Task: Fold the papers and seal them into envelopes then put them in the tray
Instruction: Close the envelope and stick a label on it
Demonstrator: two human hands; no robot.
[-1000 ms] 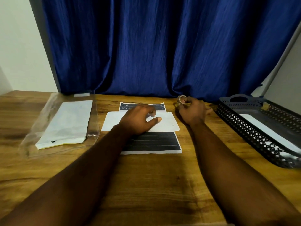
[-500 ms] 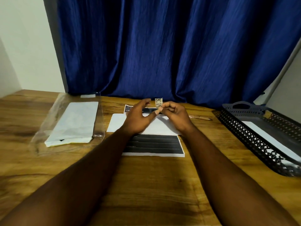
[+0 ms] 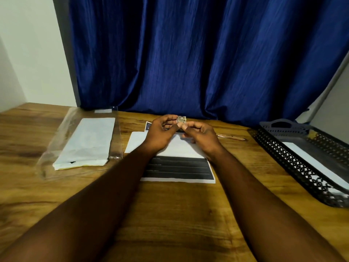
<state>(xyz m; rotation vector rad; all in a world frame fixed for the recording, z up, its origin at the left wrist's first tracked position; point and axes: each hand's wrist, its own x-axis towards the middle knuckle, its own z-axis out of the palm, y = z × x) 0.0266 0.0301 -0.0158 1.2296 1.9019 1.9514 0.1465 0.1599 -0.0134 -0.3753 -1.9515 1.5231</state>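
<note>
A white envelope [image 3: 179, 148] lies across a stack of dark printed papers [image 3: 179, 170] in the middle of the wooden table. Above the envelope, both hands hold a small silvery seal sticker [image 3: 181, 119]. My left hand [image 3: 160, 132] pinches it from the left and my right hand [image 3: 200, 134] pinches it from below right. The black mesh tray [image 3: 294, 163] at the right holds a white envelope [image 3: 317, 163].
A clear plastic sleeve with a pack of white envelopes [image 3: 86, 142] lies at the left. A pencil-like stick [image 3: 232, 137] rests behind my right hand. A blue curtain [image 3: 188, 53] hangs along the table's far edge.
My right hand brought the small sticker from the back right over the envelope. My left hand lifted off the envelope and joined it on the sticker.
</note>
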